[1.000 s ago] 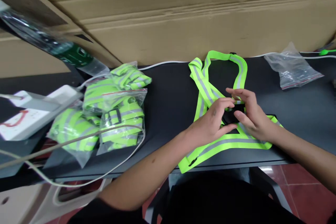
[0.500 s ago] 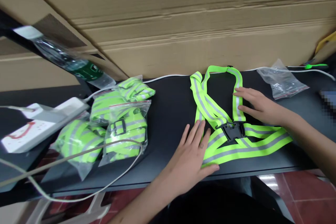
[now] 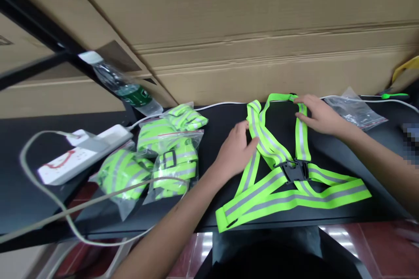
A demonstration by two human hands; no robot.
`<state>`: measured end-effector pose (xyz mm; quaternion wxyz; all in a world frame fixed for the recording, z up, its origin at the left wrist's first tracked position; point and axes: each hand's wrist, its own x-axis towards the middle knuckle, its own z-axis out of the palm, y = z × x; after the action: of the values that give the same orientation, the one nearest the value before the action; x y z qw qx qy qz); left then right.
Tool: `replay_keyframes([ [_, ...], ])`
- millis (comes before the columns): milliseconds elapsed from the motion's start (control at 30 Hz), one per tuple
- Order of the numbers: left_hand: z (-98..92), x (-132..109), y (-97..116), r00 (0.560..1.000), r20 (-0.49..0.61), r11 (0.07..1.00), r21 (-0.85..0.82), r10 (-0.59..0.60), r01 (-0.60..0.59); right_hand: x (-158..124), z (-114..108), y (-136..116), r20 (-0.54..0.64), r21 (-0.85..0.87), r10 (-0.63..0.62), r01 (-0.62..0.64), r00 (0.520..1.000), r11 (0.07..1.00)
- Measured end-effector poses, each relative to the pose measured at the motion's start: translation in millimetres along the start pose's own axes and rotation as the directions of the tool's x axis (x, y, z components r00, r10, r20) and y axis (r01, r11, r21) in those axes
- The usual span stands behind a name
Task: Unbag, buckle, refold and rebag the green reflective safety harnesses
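A lime-yellow reflective vest [image 3: 327,199] made of elastic straps with grey stripes lies spread on the black tabletop. Its black plastic buckle [image 3: 295,171] sits near the middle where the straps meet. At the left shoulder strap is my left hand [image 3: 235,151], fingers curled at the strap's outer edge and thumb over the strap. My right hand [image 3: 322,114] rests on the upper part of the right shoulder strap, with fingers and thumb apart. Below my hands, the waist straps form a loop along the table's front edge.
Several clear bags of folded reflective vests [image 3: 175,163] lie on the left. Beside them are a white power strip [image 3: 98,148], cables and a tilted water bottle [image 3: 131,91]. A flat plastic bag [image 3: 356,111] lies at the back right. Cardboard [image 3: 245,69] lines the rear.
Both hands have slid up the shoulder straps, away from me. My left hand has gone from flat to curled. The waist strap's left end, previously covered, now shows. The camera view has shifted.
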<state>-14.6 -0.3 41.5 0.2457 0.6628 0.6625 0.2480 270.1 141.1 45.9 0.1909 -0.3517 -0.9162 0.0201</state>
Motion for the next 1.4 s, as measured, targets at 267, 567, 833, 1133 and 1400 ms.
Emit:
replay_keyframes([
  [267,16.0,129.6,-19.4,0.971,-0.092,0.974,-0.083,-0.219,0.211,70.1,40.3,7.1,0.094,-0.317,0.227,-0.187,0.969,0.93],
  [567,18.6,131.5,-35.7,0.993,-0.069,0.995,-0.026,-0.097,0.095,49.5,29.2,23.4,0.086,-0.119,0.093,-0.083,0.992,0.989],
  [833,25.8,123.4,-28.5,0.99,-0.139,0.999,0.044,-0.026,0.032,87.3,41.4,-29.0,0.041,0.103,0.208,-0.211,0.977,0.972],
  [1133,29.0,129.8,-40.7,0.977,-0.212,0.963,-0.267,-0.023,-0.035,121.8,82.9,-24.0,0.064,0.538,0.304,-0.289,0.951,0.791],
  [1400,42.4,142.4,-34.5,0.979,-0.201,0.677,-0.716,0.035,-0.171,108.8,96.5,-32.4,0.039,0.763,0.227,-0.176,0.973,0.623],
])
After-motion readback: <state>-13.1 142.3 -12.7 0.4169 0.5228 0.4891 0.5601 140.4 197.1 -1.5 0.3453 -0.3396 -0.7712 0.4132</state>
